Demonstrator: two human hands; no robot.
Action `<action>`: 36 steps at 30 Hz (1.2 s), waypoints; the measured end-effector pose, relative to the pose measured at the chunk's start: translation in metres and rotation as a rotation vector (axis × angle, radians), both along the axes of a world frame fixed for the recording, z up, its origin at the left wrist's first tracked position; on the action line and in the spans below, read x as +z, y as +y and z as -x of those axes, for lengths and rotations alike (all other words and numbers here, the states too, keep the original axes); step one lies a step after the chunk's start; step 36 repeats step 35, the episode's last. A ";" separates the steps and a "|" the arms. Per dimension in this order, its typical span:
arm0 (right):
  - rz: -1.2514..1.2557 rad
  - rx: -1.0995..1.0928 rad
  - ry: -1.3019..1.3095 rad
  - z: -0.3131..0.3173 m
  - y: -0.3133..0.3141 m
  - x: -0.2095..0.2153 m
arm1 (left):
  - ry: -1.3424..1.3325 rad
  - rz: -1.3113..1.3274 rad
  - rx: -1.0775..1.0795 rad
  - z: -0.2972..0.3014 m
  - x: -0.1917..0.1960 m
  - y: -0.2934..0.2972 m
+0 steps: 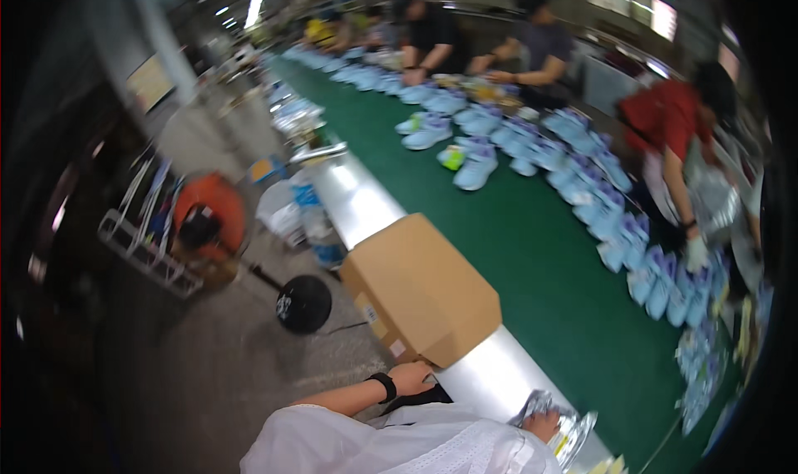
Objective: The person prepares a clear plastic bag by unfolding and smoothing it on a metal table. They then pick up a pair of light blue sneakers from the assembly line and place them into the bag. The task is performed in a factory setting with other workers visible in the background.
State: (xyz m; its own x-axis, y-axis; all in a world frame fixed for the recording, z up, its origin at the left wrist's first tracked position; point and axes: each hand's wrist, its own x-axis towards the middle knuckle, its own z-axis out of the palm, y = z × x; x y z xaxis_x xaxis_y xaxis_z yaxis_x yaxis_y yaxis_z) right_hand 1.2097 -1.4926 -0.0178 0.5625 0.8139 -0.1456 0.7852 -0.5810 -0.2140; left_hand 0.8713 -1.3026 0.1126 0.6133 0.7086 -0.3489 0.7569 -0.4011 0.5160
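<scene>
My left hand (411,378), with a black wristband, grips the near lower corner of a brown cardboard box (420,287). The box rests on the shiny metal edge (490,370) of a long green conveyor belt (532,250). My right hand (542,425) is low at the frame's bottom, closed on a crinkled clear wrapper (565,428) at the metal edge. My white sleeve fills the bottom centre. The picture is blurred by motion.
Several light blue shoes (478,167) line the belt's far side. A person in red (669,121) bends over them at right, and others work farther back. On the floor at left are an orange round machine (212,212), a black disc base (303,304) and white bags (283,208).
</scene>
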 end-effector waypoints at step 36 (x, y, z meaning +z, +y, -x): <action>0.066 0.176 0.873 0.122 0.112 0.155 | -0.099 0.250 0.285 0.320 -0.075 0.120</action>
